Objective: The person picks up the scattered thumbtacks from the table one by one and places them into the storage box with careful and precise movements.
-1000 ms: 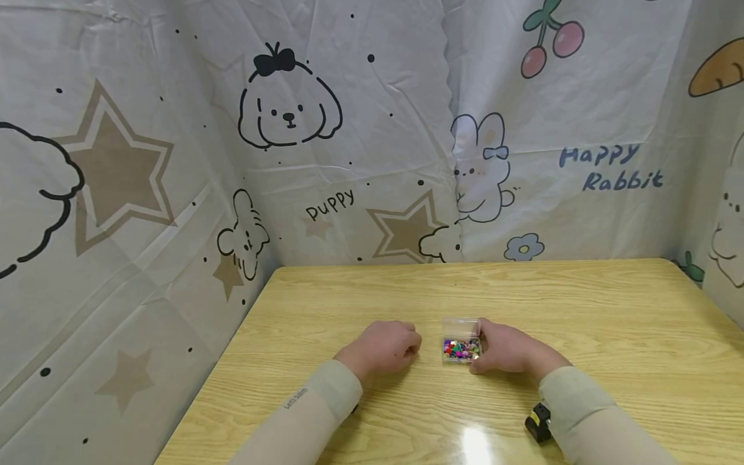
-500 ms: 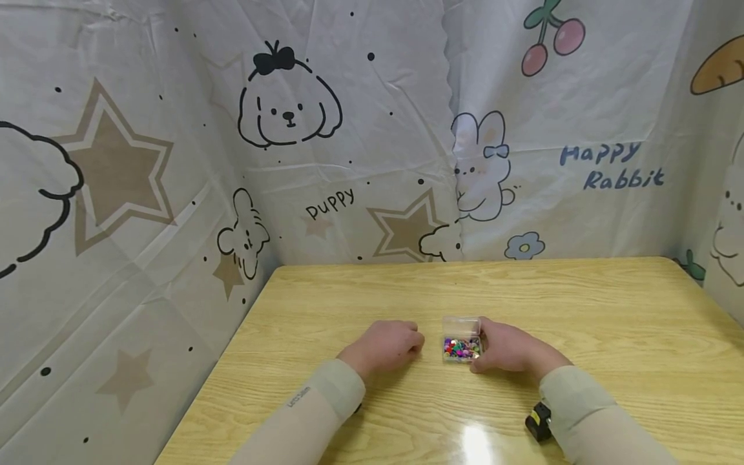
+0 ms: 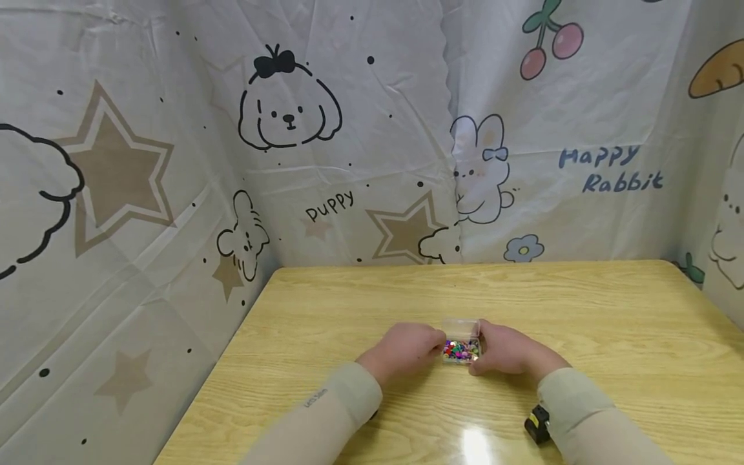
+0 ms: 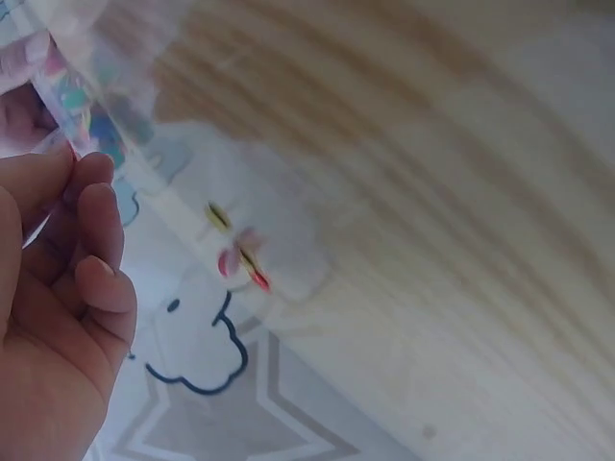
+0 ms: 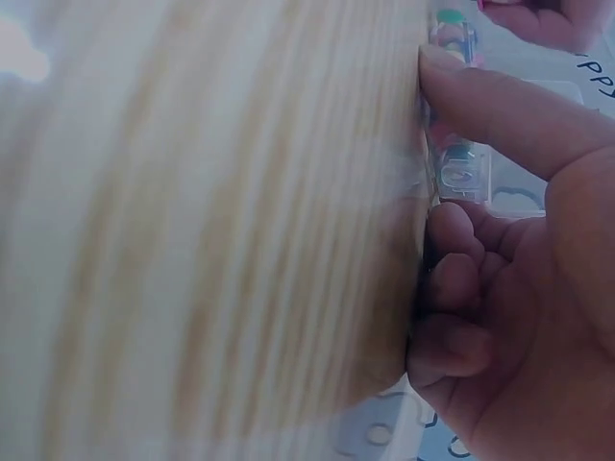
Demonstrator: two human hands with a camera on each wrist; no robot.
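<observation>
A small clear plastic box [image 3: 462, 329] stands on the table with its hinged lid raised. Many-coloured thumbtacks [image 3: 461, 351] fill its lower half. My right hand [image 3: 506, 349] holds the box by its right side, thumb at the front and fingers behind. At the box's left edge is my left hand [image 3: 409, 345]; the left wrist view shows its thumb and forefinger pinching a small red thumbtack [image 4: 73, 154], mostly hidden by the fingertips. Also in that view, a small yellow-green piece [image 4: 219, 213] and a red piece [image 4: 259, 279] show blurred on the tabletop.
The wood-grain table [image 3: 325, 290] has a glossy surface that reflects light near its front. A patterned curtain [image 3: 372, 142] hangs behind and along both sides. A black wrist camera [image 3: 537, 425] sits under the right sleeve.
My left hand has moved right, from a little way off the box up to its left edge. The right hand and the box have stayed in place.
</observation>
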